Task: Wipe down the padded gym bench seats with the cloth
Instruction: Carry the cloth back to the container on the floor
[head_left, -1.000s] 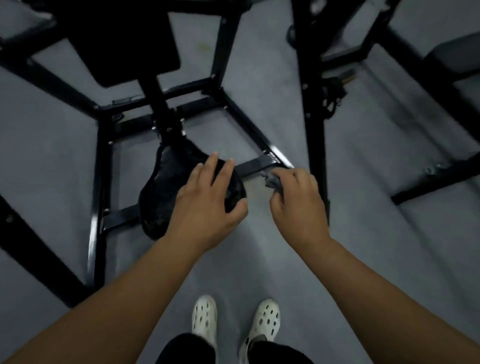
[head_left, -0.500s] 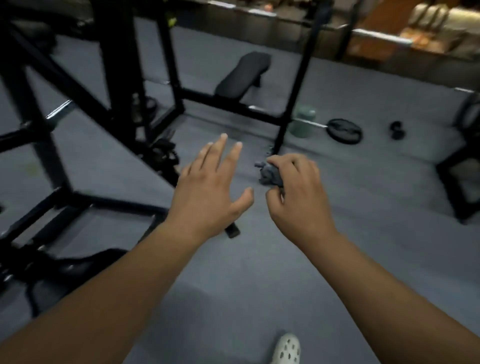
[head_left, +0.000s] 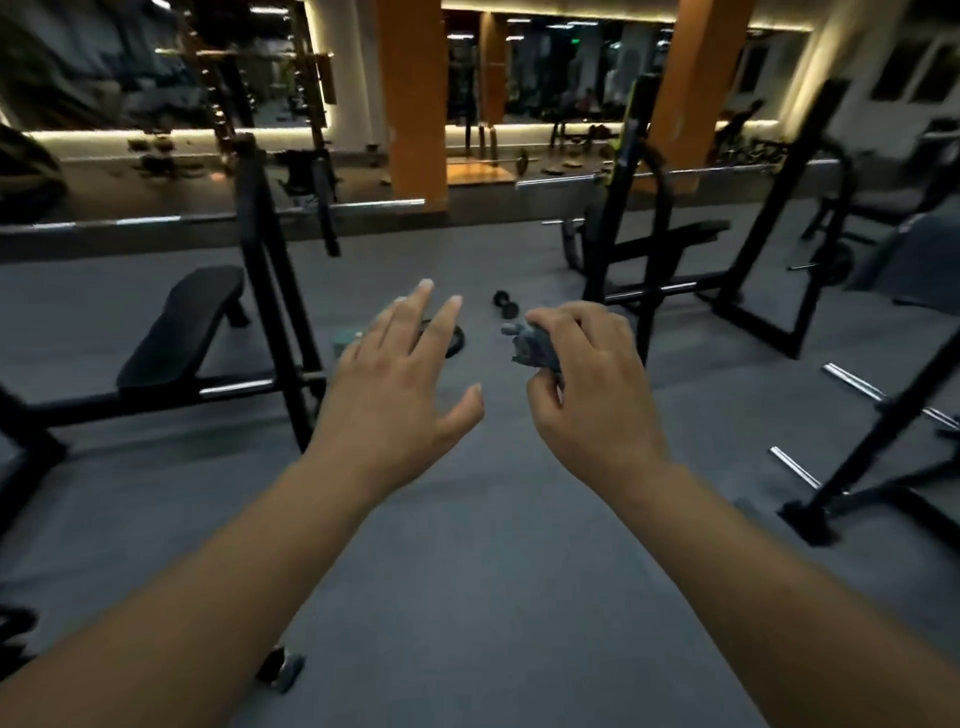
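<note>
Here, the right hand (head_left: 592, 384) has its grip curled round one crumpled grey cloth (head_left: 535, 347); the left hand (head_left: 395, 384) is spread wide. Two padded benches stand well apart, a left bench (head_left: 182, 327) and a far bench (head_left: 696, 228).

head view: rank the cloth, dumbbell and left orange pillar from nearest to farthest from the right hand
1. cloth, bunched up in the right hand itself.
2. dumbbell, on the floor ahead, slightly left.
3. left orange pillar, far back, left of centre.
</note>
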